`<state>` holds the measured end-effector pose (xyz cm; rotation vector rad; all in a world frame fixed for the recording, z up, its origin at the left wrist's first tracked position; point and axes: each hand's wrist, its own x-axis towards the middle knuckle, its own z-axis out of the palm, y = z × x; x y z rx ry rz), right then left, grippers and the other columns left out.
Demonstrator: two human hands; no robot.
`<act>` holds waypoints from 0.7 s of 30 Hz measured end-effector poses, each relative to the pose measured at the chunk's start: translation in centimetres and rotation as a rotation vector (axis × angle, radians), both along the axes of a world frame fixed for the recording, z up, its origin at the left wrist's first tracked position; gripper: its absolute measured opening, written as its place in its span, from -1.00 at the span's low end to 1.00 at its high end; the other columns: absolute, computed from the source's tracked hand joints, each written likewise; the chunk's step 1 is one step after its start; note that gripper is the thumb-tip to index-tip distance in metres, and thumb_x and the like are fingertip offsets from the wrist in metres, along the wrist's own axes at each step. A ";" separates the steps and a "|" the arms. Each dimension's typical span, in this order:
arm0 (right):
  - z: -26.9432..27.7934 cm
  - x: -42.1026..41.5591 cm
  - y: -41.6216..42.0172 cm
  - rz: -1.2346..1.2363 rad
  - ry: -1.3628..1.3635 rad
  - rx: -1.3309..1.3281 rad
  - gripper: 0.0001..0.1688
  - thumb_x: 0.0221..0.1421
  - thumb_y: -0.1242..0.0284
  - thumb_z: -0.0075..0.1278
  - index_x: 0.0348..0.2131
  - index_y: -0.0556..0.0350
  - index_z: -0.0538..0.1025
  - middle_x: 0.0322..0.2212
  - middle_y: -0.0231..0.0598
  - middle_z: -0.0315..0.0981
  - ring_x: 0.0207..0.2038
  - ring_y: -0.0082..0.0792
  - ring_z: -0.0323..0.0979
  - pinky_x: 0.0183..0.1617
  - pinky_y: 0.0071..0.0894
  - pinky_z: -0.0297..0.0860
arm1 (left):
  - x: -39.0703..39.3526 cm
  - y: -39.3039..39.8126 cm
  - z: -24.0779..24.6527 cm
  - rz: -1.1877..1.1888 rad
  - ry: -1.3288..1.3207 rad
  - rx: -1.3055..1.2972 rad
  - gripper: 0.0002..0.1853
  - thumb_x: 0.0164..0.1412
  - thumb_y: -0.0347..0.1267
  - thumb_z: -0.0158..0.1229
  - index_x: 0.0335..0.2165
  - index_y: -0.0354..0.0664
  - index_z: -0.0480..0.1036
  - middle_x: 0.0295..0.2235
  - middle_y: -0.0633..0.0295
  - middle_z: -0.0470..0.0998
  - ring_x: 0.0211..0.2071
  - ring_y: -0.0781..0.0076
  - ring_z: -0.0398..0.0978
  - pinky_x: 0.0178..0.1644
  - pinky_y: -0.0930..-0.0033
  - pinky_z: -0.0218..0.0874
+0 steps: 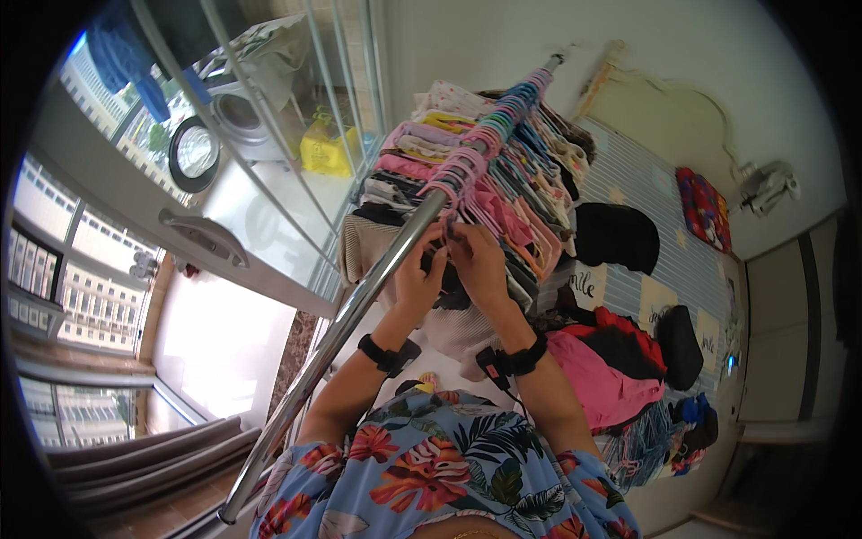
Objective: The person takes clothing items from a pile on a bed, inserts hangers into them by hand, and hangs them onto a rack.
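Observation:
A chrome rail (377, 290) runs diagonally past me, crowded at its far half with clothes on pink, blue and green hangers (512, 108). My left hand (423, 269) and my right hand (477, 263) meet just below the rail, at the near end of the row. Their fingers are curled together around the neck of a hanger, whose exact shape they partly hide. From it a beige ribbed garment (458, 333) with a dark part hangs under my hands. Beside my hands a pink garment (502, 215) hangs among the others.
To the right is a bed with a striped sheet (613, 175), holding a black cushion-like item (616, 236), a pink garment (599, 377), a red bundle (702, 209) and a heap of loose hangers (640, 445). A glass door with a handle (205, 236) stands left; a washing machine (242, 114) is beyond.

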<state>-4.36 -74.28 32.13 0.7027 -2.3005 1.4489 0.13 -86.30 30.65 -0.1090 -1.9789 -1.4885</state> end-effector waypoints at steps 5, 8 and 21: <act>-0.6 2.2 4.5 -0.010 -0.172 -0.065 -0.59 0.07 0.62 0.11 -0.05 0.18 0.45 -0.39 -0.11 0.48 -0.44 -0.25 0.49 -0.37 -0.32 0.40 | 0.6 1.9 -0.4 -0.083 0.199 -0.222 -0.79 0.09 -0.59 0.14 -0.23 -0.30 0.46 -0.17 0.05 0.48 -0.17 0.10 0.47 -0.07 0.25 0.30; -0.8 3.8 8.5 -0.078 -0.235 -0.034 -0.59 0.07 0.60 0.11 -0.04 0.18 0.44 -0.43 -0.12 0.52 -0.44 -0.23 0.52 -0.35 -0.34 0.40 | 1.1 5.0 0.1 -0.299 0.207 -0.242 -0.81 0.08 -0.62 0.11 -0.26 -0.29 0.47 -0.25 0.03 0.50 -0.27 0.09 0.50 -0.16 0.27 0.34; -3.8 19.0 29.0 -0.549 -0.460 -0.047 -0.67 0.06 0.49 0.09 -0.14 0.18 0.49 -0.49 -0.02 0.51 -0.45 -0.08 0.51 -0.35 -0.24 0.39 | 4.9 23.0 -2.3 -1.116 -0.060 -0.496 -0.87 0.12 -0.55 0.10 -0.30 -0.29 0.50 -0.39 0.08 0.55 -0.42 0.17 0.53 -0.34 0.33 0.35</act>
